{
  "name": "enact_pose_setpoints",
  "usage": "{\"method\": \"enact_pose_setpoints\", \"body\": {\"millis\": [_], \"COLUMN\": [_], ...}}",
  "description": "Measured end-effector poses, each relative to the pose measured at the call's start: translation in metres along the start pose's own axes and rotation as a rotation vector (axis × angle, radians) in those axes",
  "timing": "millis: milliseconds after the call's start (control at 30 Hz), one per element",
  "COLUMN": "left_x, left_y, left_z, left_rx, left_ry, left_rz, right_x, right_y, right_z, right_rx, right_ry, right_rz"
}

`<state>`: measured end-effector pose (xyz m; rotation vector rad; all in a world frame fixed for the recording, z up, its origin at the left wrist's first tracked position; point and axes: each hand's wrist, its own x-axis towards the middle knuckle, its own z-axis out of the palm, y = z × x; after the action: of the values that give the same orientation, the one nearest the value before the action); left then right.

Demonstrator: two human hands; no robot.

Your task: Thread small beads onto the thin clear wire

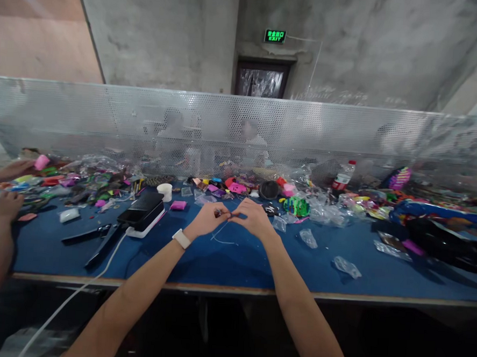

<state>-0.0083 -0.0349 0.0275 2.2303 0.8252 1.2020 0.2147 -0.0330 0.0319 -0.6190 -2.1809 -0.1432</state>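
My left hand (208, 220), with a pale band at the wrist, meets my right hand (252, 218) above the middle of the blue table (225, 269). The fingers of both are pinched together around something small and dark, too small to name. A thin pale thread (224, 242) hangs below the fingertips and curves over the table top. Left of my left hand lies a small pink packet (178, 205). A green piece (296, 206) lies to the right of my right hand.
At left are a black device (141, 211) with a white cable, a white cup (164, 192) and another person's hands (0, 207). Colourful pieces line the perforated screen (209, 123). A bottle (343, 177), plastic bags (347, 267) and a black bag (440, 244) are at right.
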Motion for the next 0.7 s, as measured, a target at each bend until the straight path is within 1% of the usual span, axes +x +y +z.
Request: {"method": "enact_pose_setpoints", "body": {"millis": [200,333,433,500,600,700], "left_x": [0.000,-0.001,-0.001,-0.001,0.000,0.001], "left_y": [0.003,0.006,0.005,0.004,0.001,-0.003], "left_z": [0.001,0.002,0.005,0.006,0.006,0.005], "left_rx": [0.059,0.138,0.186,0.168,0.028,-0.144], "left_ry": [0.045,0.067,0.112,0.146,0.191,0.160], "left_rz": [0.065,0.111,0.131,0.115,0.023,-0.101], "right_x": [-0.002,0.000,0.002,0.003,0.002,-0.001], "right_y": [-0.003,-0.006,-0.010,-0.012,-0.013,-0.011], "right_z": [0.004,0.008,0.007,0.006,0.003,0.003], "right_rx": [0.193,0.193,0.171,0.161,0.139,0.092], "right_ry": [0.101,0.090,0.067,0.043,0.013,0.040], "right_rz": [0.206,0.299,0.350,0.344,0.265,0.165]}}
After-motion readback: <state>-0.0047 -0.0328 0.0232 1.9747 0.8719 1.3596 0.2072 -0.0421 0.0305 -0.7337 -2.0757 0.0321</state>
